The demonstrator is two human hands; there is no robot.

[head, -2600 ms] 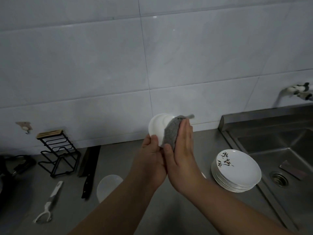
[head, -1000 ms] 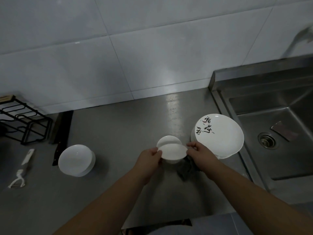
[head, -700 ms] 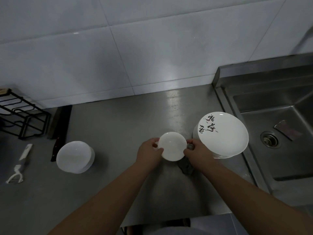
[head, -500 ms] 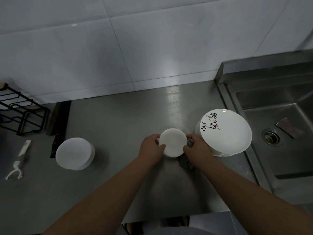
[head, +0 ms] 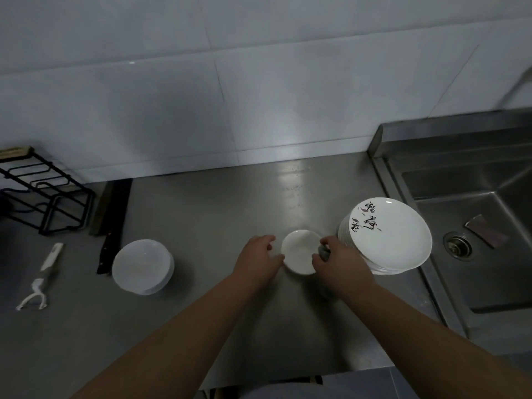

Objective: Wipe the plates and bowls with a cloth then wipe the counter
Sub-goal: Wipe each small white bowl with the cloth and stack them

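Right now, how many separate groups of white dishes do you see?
3: a bowl stack at left, one small dish in the middle, a plate stack beside the sink. Each stack's count is hidden.
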